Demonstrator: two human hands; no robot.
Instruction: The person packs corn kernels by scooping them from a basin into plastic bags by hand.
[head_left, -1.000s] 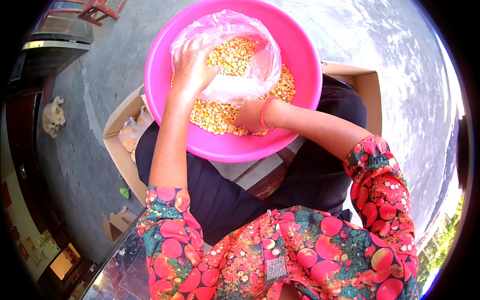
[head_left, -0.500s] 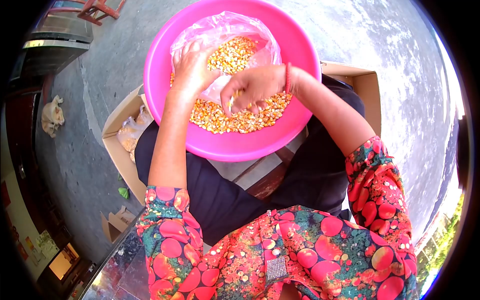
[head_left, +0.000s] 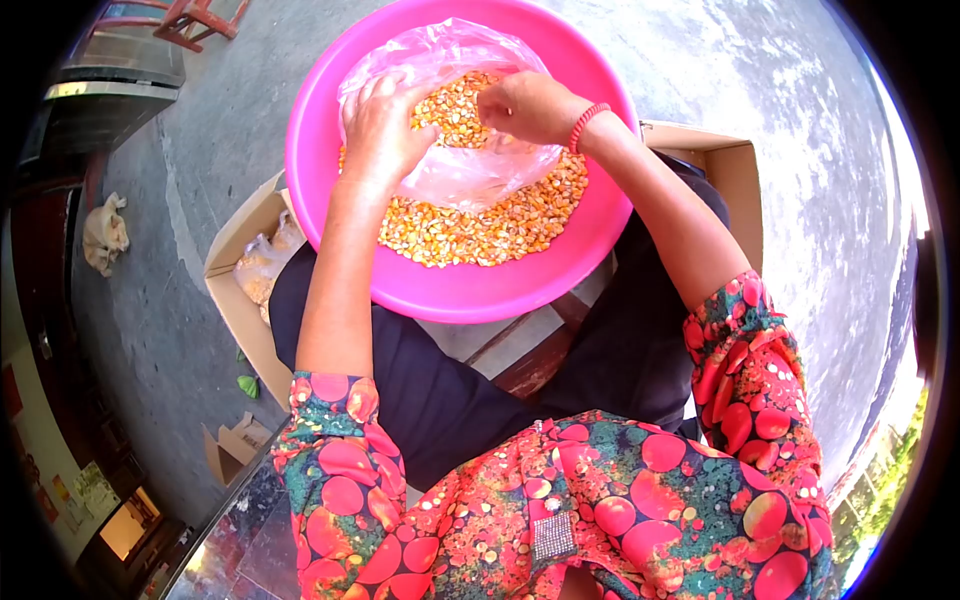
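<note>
A clear plastic bag (head_left: 480, 180) lies inside a pink basin (head_left: 470, 298), its mouth spread toward me. Yellow-orange corn kernels (head_left: 450, 110) show inside the bag, and more loose corn kernels (head_left: 470, 235) cover the basin floor on the near side. My left hand (head_left: 385, 130) grips the bag's left edge, fingers over the rim and thumb pointing inward. Over the right part of the bag's opening hangs my right hand (head_left: 535, 108), with a red bracelet (head_left: 588, 127) at the wrist. Its fingers are curled closed, and whatever they hold is hidden.
The basin rests between my knees above open cardboard boxes; the left box (head_left: 240, 235) holds a plastic bag of pale pieces (head_left: 266, 262). A cloth sack (head_left: 104, 234) lies on the concrete floor (head_left: 200, 130) at left. A wooden chair (head_left: 195, 22) stands at the far left.
My right hand has moved up and away from the loose kernels on the basin floor to the bag's mouth. My left hand stays on the bag's edge; the near rim of the bag is now uncovered.
</note>
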